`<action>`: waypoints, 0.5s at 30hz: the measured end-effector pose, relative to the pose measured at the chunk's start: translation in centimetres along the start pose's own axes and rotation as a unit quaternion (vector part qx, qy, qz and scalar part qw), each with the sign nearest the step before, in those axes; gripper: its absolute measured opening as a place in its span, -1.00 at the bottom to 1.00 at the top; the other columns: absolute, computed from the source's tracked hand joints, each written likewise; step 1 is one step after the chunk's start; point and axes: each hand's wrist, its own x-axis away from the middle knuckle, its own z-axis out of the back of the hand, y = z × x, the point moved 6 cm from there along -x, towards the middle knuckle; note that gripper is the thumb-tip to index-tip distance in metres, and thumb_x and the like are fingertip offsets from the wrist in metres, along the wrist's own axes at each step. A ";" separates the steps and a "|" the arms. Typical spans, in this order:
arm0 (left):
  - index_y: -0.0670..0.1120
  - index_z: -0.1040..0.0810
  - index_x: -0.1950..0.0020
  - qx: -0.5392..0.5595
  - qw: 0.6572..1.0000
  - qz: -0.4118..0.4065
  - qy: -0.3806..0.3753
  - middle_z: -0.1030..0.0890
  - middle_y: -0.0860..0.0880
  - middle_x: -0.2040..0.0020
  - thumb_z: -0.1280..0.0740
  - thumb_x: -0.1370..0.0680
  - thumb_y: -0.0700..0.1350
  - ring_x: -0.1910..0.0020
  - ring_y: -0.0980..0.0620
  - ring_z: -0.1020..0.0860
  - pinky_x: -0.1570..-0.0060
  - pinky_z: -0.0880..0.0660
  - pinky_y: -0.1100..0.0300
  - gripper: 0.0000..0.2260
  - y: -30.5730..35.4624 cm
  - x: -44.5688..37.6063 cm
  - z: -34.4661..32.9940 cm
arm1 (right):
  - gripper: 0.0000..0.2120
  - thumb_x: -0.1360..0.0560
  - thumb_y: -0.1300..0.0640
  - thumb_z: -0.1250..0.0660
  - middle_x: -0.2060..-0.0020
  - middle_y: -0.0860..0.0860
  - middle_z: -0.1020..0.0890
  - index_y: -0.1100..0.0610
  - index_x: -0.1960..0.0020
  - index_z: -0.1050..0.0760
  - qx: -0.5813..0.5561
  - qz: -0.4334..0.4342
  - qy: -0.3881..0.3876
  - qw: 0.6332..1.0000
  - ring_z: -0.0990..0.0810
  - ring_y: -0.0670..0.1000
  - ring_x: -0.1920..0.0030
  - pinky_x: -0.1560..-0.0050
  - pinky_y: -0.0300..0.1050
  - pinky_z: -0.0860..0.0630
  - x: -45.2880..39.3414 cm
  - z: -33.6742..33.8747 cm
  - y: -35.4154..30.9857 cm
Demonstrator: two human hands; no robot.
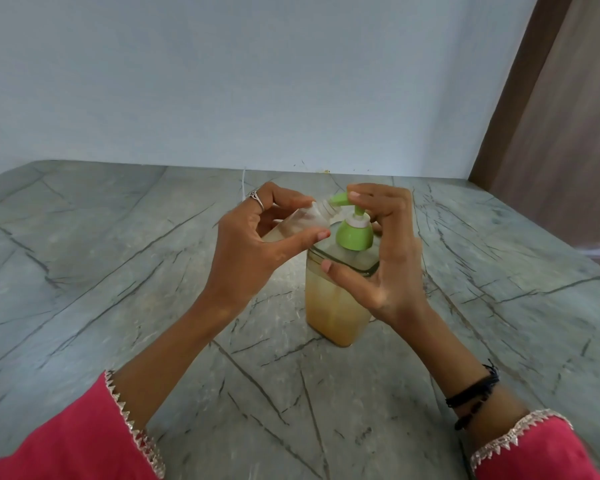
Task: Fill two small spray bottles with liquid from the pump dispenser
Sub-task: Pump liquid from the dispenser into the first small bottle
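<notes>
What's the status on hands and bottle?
Left hand grips small bottle, tilted, neck at green spout. Right hand: fingertip on pump head, thumb on dispenser. Nothing in the way.

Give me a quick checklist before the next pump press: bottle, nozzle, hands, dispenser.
1. Small spray bottle held: ok, the left hand grips it, tilted, cap off.
2. Bottle mouth at the green nozzle: ok, the nozzle tip sits at the opening.
3. Finger on pump head: ok, a right hand fingertip rests on top.
4. Pump dispenser steady: ok, upright on the stone counter, right thumb against its shoulder.
5. Liquid supply: ok, yellowish liquid fills most of it.
6. Bottle fill level: cannot tell, hand covers the body.
</notes>
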 end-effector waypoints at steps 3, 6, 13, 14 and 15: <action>0.10 -0.54 0.08 -0.001 1.000 -0.005 -0.002 -0.64 0.20 0.10 -0.50 -0.27 0.04 0.07 0.14 -0.63 0.10 -0.54 0.31 -0.72 0.1 0.0 0.0 | -0.42 -0.34 -0.06 -0.38 -0.25 -0.25 -0.30 0.00 -0.29 -0.26 0.004 0.009 -0.017 1.000 -0.44 -0.24 -0.16 0.21 -0.04 -0.53 0.2 0.0 0.0; 0.09 -0.54 0.07 -0.002 1.000 -0.010 -0.004 -0.64 0.24 0.11 -0.50 -0.28 0.04 0.07 0.16 -0.63 0.11 -0.54 0.34 -0.72 0.3 -0.1 0.0 | -0.38 -0.36 -0.09 -0.36 -0.30 -0.29 -0.26 0.01 -0.34 -0.23 0.025 0.025 -0.034 0.999 -0.41 -0.28 -0.19 0.23 0.02 -0.55 0.3 0.1 -0.1; 0.09 -0.54 0.07 -0.005 1.000 -0.013 -0.005 -0.64 0.23 0.09 -0.49 -0.28 0.05 0.05 0.14 -0.63 0.08 -0.55 0.30 -0.72 0.3 -0.1 0.1 | -0.33 -0.35 -0.15 -0.38 -0.27 -0.16 -0.28 0.02 -0.35 -0.21 0.052 0.035 -0.046 0.997 -0.37 -0.31 -0.21 0.22 -0.05 -0.57 0.2 0.1 -0.2; 0.09 -0.54 0.07 -0.006 1.000 -0.013 -0.004 -0.64 0.22 0.09 -0.49 -0.28 0.05 0.05 0.14 -0.63 0.07 -0.55 0.30 -0.72 0.3 -0.1 0.1 | -0.36 -0.36 -0.12 -0.38 -0.25 -0.15 -0.30 0.03 -0.34 -0.23 0.039 0.033 -0.040 0.998 -0.39 -0.29 -0.20 0.21 -0.06 -0.55 0.1 0.1 -0.2; 0.09 -0.54 0.07 -0.006 1.000 -0.013 -0.004 -0.64 0.22 0.09 -0.49 -0.28 0.05 0.05 0.14 -0.63 0.07 -0.55 0.30 -0.72 0.3 -0.1 0.1 | -0.39 -0.36 -0.10 -0.38 -0.22 -0.15 -0.32 0.04 -0.31 -0.25 0.025 0.031 -0.031 0.999 -0.39 -0.28 -0.18 0.19 -0.08 -0.53 0.1 0.1 -0.2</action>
